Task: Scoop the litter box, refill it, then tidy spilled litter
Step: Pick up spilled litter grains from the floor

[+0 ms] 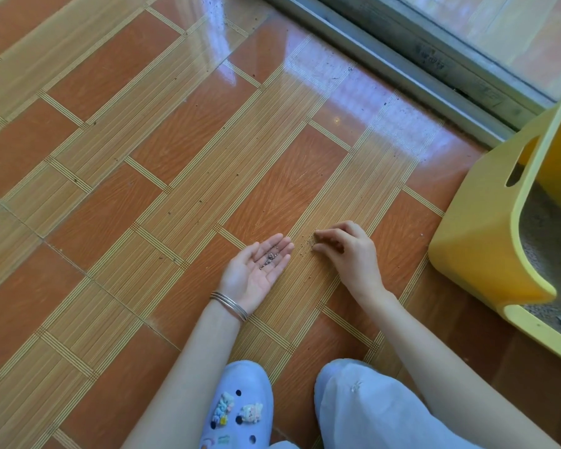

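Left of the litter box [486,241], our flat left hand [256,270] is carrying litter grains [269,259]; our right hand [347,251] is curling fingertips [317,234] onto spilled litter [309,244], pinching or not, we cannot tell. A door track [402,66] is running behind the box.

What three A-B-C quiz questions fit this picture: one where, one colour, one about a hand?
1. Where is the litter box? A. at the picture's right B. at the picture's left C. between the feet
2. What colour is it? A. blue B. yellow C. green
3. How is the left hand? A. a fist B. gripping a scoop C. open, palm up, carrying litter grains
Answers: A, it stands at the right edge; B, its walls are yellow; C, grains lie on flat fingers.
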The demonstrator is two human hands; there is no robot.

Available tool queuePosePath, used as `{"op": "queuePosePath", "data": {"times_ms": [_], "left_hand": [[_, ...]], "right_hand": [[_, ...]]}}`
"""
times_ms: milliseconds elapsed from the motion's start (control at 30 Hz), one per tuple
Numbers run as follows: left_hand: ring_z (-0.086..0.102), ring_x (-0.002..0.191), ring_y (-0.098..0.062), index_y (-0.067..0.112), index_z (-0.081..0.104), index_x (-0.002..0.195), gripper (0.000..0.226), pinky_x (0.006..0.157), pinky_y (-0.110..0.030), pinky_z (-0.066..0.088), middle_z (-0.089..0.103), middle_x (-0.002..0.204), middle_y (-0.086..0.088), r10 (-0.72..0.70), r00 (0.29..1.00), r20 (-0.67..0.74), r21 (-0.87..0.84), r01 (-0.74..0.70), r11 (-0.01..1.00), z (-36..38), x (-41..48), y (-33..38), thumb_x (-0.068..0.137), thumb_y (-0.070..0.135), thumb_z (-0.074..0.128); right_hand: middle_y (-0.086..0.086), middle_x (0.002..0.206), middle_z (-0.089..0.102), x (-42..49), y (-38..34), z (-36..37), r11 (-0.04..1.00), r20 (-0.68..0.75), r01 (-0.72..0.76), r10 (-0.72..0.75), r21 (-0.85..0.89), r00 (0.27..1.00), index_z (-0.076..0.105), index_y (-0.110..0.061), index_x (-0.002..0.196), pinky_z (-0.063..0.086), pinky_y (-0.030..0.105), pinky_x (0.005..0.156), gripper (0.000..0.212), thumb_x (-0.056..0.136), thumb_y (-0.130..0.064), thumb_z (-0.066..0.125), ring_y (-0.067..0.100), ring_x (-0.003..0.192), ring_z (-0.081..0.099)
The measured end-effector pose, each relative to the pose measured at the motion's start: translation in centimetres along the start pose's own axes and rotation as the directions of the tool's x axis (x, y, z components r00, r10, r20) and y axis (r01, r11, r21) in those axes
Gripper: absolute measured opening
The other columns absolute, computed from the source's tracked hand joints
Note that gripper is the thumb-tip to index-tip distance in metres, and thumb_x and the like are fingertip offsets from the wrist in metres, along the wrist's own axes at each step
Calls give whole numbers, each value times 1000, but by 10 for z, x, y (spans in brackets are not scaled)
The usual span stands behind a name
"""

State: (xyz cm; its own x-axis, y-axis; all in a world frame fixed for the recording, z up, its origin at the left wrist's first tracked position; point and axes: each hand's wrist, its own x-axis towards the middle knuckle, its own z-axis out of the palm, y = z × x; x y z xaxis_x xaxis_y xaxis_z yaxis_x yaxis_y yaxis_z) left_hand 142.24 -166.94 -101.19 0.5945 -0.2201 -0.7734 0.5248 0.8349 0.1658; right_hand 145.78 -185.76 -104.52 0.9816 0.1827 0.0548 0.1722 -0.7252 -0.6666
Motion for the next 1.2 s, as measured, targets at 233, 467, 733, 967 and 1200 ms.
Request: {"op": "queuePosePath", "data": {"times_ms": [233, 467, 733, 967, 1200], "left_hand": [[64, 105, -28, -6, 57, 115, 36, 89, -35, 52, 64, 115, -21, -23, 1000, 3, 12, 23, 1000, 1, 2, -3, 100, 16, 33], [61, 110, -29, -6, 57, 116, 36, 91, -36, 51, 63, 117, -21, -25, 1000, -19, 45, 26, 999, 4, 1, -4, 100, 16, 33], [62, 104, -29, -9, 55, 116, 36, 89, -40, 49, 64, 110, -23, -36, 999, -34, 47, 38, 998, 16, 2, -15, 101, 15, 33], [61, 108, -30, -7, 57, 113, 36, 88, -37, 53, 64, 114, -21, 0, 1000, -16, -13, -1, 1000, 4, 0, 1, 100, 15, 32], [59, 112, -29, -6, 56, 116, 36, 88, -37, 52, 62, 117, -21, 24, 1000, -14, -18, -24, 1000, -2, -2, 12, 100, 15, 33]], "right_hand": [[-1, 80, 65, 4, -7, 6, 985, -28, 106, -111, -137, 993, 72, -12, 78, 52, 29, 63, 3, 77, -14, 74, 17, 76, 61], [4, 72, 61, 3, -5, 16, 878, -43, 218, -261, -426, 964, 62, -8, 74, 41, 34, 61, 15, 88, -12, 60, 23, 65, 56], [-4, 83, 64, -3, -30, -3, 992, 43, 109, -111, 62, 993, 70, -15, 90, 45, 28, 73, 11, 87, -21, 61, 13, 79, 57], [1, 90, 62, 4, -7, -8, 993, -13, -99, 98, -58, 995, 69, -11, 94, 51, 38, 77, 13, 82, -14, 69, 19, 86, 59], [2, 86, 63, 1, -21, 7, 986, 50, 5, 3, -164, 999, 69, -9, 87, 51, 30, 70, 21, 72, -22, 77, 19, 83, 59]]}}
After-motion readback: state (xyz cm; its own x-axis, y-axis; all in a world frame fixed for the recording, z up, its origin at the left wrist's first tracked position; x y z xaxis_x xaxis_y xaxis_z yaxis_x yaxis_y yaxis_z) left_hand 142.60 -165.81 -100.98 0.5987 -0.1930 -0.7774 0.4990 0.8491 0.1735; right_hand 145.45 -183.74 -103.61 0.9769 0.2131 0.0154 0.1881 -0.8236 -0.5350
